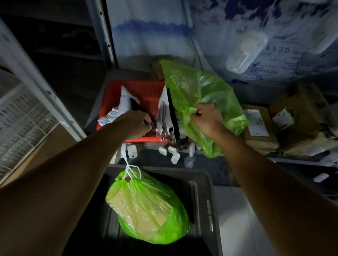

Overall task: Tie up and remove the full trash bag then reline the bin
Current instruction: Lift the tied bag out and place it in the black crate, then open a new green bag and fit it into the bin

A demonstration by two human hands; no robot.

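A full green trash bag (146, 207) is gathered at its top and tied with a white string (128, 165). It sits over the open black bin (216, 209) at the bottom centre. The string runs taut up from the knot and disappears under my left wrist. My left hand (138, 121) is closed above the front of a red basket, with the string's end hidden inside it. My right hand (206, 116) is shut on a bunched edge of an empty green bag (190, 89), held up in the air to the right of the basket.
The red basket (147, 89) holds white packets and dark strips with metal clips. Small white pieces (172, 154) lie on the dark ledge behind the bin. Cardboard boxes (299, 119) stand at the right. A white crate (11, 126) and a metal frame stand at the left.
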